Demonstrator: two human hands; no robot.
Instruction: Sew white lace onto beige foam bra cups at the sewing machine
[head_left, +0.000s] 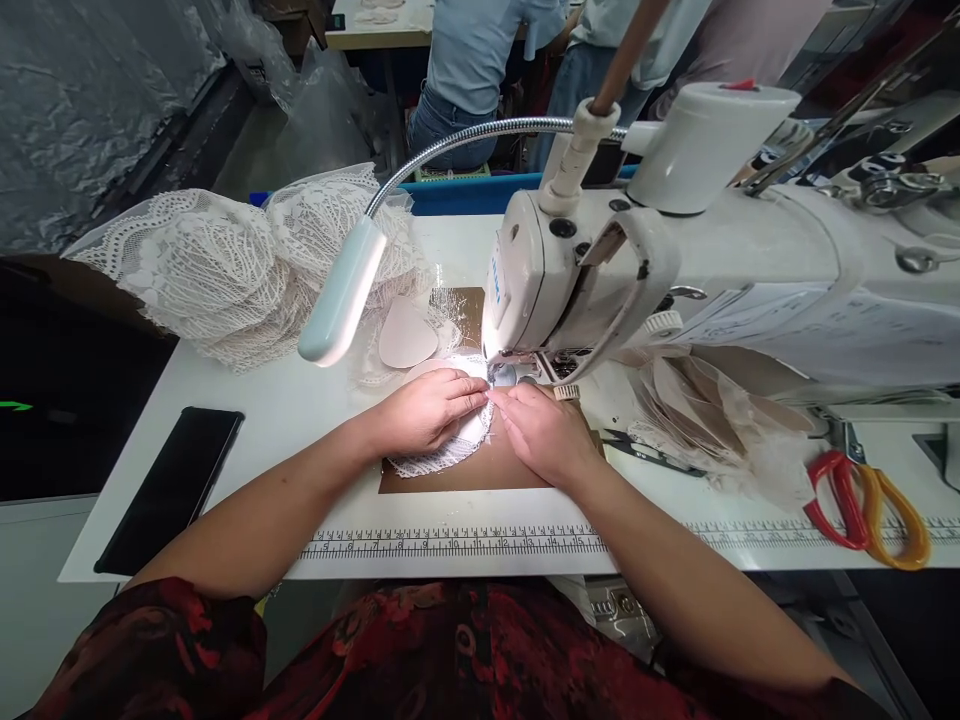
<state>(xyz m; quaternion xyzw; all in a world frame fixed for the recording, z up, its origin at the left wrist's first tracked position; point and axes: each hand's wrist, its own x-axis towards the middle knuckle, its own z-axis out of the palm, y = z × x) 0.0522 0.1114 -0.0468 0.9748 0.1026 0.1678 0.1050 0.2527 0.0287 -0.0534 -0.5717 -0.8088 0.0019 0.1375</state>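
Observation:
My left hand [426, 408] lies on a white lace piece [439, 458] in front of the sewing machine's needle [504, 372], fingers pressed flat on the fabric. My right hand [544, 430] rests just right of it, fingers curled and pinching the lace edge at the presser foot. The lace lies over a brown plate [487, 474] set in the white table [315, 400]. The white sewing machine [675, 290] stands to the right, its head right above my fingertips.
A heap of white lace [225, 270] sits at the back left, with a gooseneck lamp [341, 292] over it. A beige cup piece [405, 335] lies behind my hands. A black phone [171, 487] lies left; red and yellow scissors [870, 505] right. People sit behind the table.

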